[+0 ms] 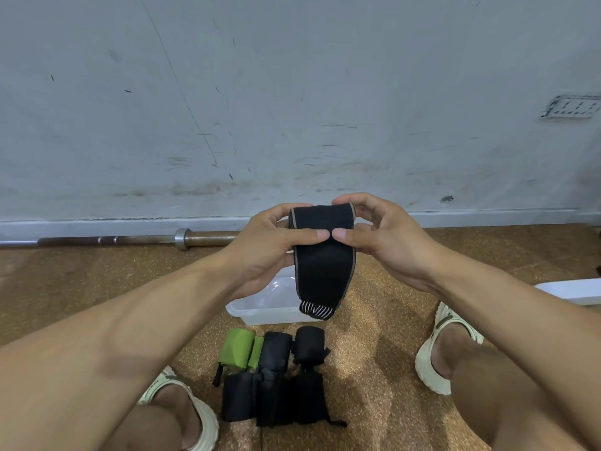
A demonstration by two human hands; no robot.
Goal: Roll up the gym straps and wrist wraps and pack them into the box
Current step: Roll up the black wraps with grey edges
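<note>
Black wrist wrap (pixel 323 255) up in the air over the clear box (pixel 270 302), pinched at its top by the left hand (pixel 270 245) and the right hand (pixel 380 239), thumbs tip to tip. Striped end hanging down. Rolled green and black wraps (pixel 276 375) side by side on the floor (pixel 374 353), near the box.

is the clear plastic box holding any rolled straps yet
No, the clear box shows a bare bottom, while the rolled straps lie on the floor in front of it.
</note>
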